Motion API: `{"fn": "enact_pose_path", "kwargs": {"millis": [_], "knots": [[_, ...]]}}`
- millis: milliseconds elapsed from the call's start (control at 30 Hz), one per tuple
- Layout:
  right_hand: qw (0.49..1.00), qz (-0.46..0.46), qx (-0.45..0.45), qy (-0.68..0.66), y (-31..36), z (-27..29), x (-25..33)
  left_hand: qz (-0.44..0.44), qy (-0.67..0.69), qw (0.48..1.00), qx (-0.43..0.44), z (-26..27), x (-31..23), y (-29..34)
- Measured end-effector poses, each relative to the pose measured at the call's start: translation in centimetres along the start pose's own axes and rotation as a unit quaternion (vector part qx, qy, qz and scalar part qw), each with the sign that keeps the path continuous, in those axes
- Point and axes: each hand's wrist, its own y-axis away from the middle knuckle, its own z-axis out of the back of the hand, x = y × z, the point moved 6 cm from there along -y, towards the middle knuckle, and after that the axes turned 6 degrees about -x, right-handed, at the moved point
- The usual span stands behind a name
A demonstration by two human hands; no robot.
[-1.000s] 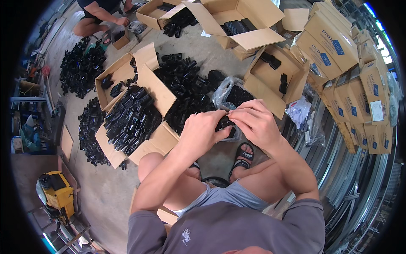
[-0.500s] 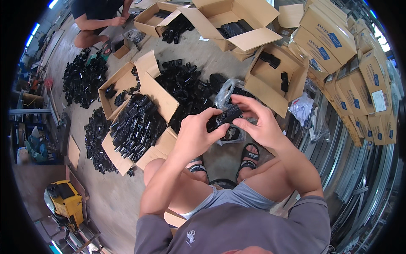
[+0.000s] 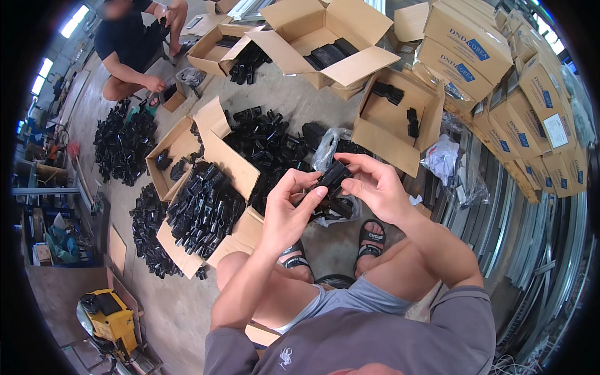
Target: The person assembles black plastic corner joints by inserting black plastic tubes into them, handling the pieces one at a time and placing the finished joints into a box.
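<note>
Both my hands hold one small glossy black plastic part in front of my knees. My left hand pinches its lower left end between thumb and fingers. At its upper right end, my right hand grips it with the thumb below and the fingers above. The part is tilted, and my fingertips cover its ends. Just beyond it lies a clear plastic bag with black parts by it. A loose heap of black parts spreads on the floor behind my left hand.
Left of me, an open carton is heaped with black parts; more heaps lie farther left. Open cartons stand ahead. Stacked cartons and long metal profiles line the right. Another person squats far left. A yellow machine stands lower left.
The black part has been turned to a steeper tilt, and my left fingers have shifted on it. My view has moved, showing more of the other person.
</note>
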Motion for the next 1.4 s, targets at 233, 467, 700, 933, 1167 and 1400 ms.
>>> {"fn": "enact_pose_path", "kwargs": {"millis": [233, 467, 700, 933, 1167, 1400], "knots": [[0.999, 0.008, -0.025, -0.031, 0.5, 0.4, 0.2, -0.038, 0.058, 0.997, -0.034, -0.5, -0.1, 0.4], [0.997, 0.017, -0.055, -0.046, 0.6, 1.0, -0.5, -0.099, -0.026, 0.994, -0.041, -1.3, -0.4, 0.3], [0.996, 0.009, -0.081, -0.041, 0.7, 1.3, -0.9, -0.056, -0.019, 0.998, -0.039, -1.4, 0.0, 0.2], [0.992, -0.006, -0.106, -0.064, 0.9, 1.3, -1.5, -0.058, -0.01, 0.997, -0.051, -1.3, 0.2, 0.2], [0.989, -0.009, -0.103, -0.105, 1.1, 1.1, -1.7, -0.061, -0.015, 0.996, -0.055, -1.1, 0.1, 0.3], [0.989, 0.0, -0.105, -0.105, 1.1, 0.7, -1.6, -0.078, -0.05, 0.994, -0.064, -0.7, 0.0, 0.3]]}}
